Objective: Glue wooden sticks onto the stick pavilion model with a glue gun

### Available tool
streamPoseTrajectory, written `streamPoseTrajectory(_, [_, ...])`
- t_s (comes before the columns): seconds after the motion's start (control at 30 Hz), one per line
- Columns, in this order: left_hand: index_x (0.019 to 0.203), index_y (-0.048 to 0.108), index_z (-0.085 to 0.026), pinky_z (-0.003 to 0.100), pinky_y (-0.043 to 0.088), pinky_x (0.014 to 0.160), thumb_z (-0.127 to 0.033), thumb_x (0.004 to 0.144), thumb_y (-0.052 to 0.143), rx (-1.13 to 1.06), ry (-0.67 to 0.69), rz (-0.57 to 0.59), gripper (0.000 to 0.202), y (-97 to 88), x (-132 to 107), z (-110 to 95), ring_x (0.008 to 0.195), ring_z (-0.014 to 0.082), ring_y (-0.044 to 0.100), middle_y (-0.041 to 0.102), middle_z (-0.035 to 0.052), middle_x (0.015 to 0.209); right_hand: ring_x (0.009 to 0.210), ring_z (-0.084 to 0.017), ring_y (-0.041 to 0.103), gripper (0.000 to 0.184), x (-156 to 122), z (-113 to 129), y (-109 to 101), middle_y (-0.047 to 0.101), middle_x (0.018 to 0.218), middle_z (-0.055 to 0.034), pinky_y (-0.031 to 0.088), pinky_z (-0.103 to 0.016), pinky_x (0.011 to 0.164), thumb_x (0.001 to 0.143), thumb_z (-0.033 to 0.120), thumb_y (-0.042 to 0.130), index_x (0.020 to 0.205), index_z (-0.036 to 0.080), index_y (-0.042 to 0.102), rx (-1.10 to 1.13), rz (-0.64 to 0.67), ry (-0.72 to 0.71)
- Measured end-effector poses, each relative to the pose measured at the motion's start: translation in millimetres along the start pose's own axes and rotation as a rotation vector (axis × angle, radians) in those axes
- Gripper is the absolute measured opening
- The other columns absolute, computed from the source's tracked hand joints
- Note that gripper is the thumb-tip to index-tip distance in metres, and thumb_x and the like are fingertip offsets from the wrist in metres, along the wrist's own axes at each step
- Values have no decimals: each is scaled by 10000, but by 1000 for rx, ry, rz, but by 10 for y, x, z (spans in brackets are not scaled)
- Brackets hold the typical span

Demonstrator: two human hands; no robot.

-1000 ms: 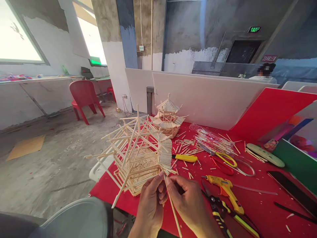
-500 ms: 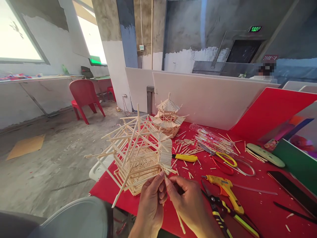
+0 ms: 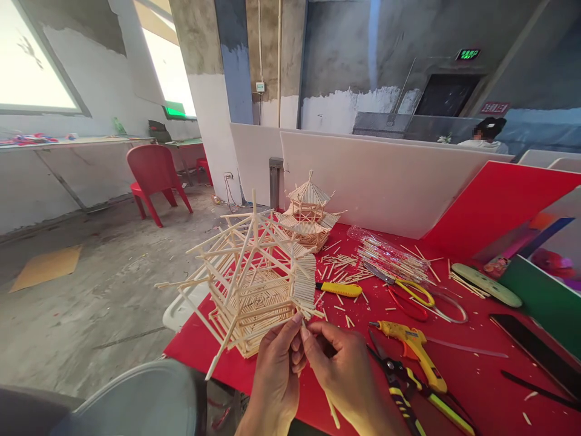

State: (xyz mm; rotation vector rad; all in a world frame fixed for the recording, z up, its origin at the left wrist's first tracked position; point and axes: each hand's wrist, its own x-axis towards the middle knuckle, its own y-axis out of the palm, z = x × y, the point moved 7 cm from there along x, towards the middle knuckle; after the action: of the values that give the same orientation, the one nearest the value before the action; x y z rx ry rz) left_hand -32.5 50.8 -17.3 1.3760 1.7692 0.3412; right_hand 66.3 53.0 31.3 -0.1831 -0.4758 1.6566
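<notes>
Head cam: R hand (image 3: 338,357) pinches a stick (image 3: 333,413) betw. thumb & fingers, lower end poking out below. L hand (image 3: 278,360) curled right next to it; can't tell if it grips the tip too. Both at near R corner of the frame (image 3: 258,301), on L part of red bench (image 3: 499,398). Pagoda (image 3: 309,227) just behind. To R: cutter (image 3: 341,289), scissors (image 3: 415,292), glue gun (image 3: 411,341), & pliers (image 3: 396,370) nearest R hand.
</notes>
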Motion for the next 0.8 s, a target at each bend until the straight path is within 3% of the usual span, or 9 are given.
streamPoseTrajectory(0.53, [522, 498, -161, 178, 169, 379, -344, 506, 893, -15, -5, -25, 435, -9, -34, -5, 384, 21, 296, 412, -81, 446, 519, -133, 565, 326, -6, -34, 26, 643, 576, 0, 395, -212, 515, 921, 448, 507, 732, 215, 635, -52, -9, 22])
streamPoseTrajectory(0.8, [546, 533, -145, 177, 151, 387, -327, 469, 924, -29, 31, -26, 437, 5, -141, -39, 380, 13, 295, 441, -81, 444, 562, -124, 602, 310, -69, 49, 6, 675, 618, 18, 376, -194, 529, 928, 427, 514, 720, 227, 627, -26, 63, -5])
